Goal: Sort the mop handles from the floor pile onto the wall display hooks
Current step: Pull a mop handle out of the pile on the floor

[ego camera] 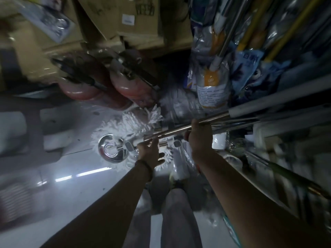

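A shiny metal mop handle (172, 131) runs from lower left to upper right across the middle of the view. My right hand (199, 136) is closed around it near its middle. My left hand (149, 151) touches the lower end of the same handle, fingers loosely curled on it. Below lies a white fringed mop head (125, 127) with a round chrome disc (109, 148) on the pale floor. More handles, grey and silver (268, 104), stretch off to the right. Wrapped mops with yellow handles (250, 31) hang at the upper right.
Cardboard boxes (107, 24) are stacked at the top. Two red cylinders (100, 86) lie below them. Packaged mop heads (213, 90) crowd the upper right. A shelf with white items (219, 141) runs down the right side. My legs (172, 212) are at the bottom.
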`<state>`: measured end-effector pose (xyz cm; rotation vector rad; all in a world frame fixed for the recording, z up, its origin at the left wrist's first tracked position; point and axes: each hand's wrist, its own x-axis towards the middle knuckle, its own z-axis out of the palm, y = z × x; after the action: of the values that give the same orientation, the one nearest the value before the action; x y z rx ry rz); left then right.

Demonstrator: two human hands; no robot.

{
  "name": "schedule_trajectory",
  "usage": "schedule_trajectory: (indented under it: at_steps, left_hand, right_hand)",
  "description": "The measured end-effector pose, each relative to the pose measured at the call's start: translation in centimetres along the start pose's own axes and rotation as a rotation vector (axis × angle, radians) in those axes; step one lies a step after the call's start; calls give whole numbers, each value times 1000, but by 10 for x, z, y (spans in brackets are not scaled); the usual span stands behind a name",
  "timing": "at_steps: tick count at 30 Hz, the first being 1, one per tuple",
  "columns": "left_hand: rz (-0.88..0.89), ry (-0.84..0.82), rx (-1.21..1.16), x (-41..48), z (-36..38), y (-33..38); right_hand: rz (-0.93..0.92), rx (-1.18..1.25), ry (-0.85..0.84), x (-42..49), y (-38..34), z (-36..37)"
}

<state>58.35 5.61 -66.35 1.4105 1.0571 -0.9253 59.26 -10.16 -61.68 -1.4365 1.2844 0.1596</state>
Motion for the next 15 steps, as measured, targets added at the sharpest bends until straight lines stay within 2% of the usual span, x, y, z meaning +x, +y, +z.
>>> schedule_trajectory:
  at_steps: [3, 5, 7, 9, 10, 12, 13, 15]
  left_hand:
    - [-152, -108, -345, -42, -4, 17]
    - [-165, -124, -438, -66, -4, 26]
    - [-160, -57, -415, -88, -1, 33]
    - [-109, 56, -257, -114, 2, 37]
    - [0, 151, -81, -128, 3, 40]
    - [340, 316, 289, -161, 2, 49]
    - [524, 333, 409, -180, 2, 58]
    - [821, 244, 496, -222, 5, 84]
  right_hand:
    - [-34, 3, 19, -39, -18, -16]
    - [-74, -38, -2, -62, -36, -27]
    - [-125, -26, 2, -83, -54, -40]
    - [-137, -12, 27, -106, -74, -52]
    - [-143, -25, 43, -117, -85, -58]
    - [-176, -29, 50, -140, -101, -74]
    - [-197, -49, 65, -152, -112, -81]
    - [-318, -66, 122, -180, -132, -97]
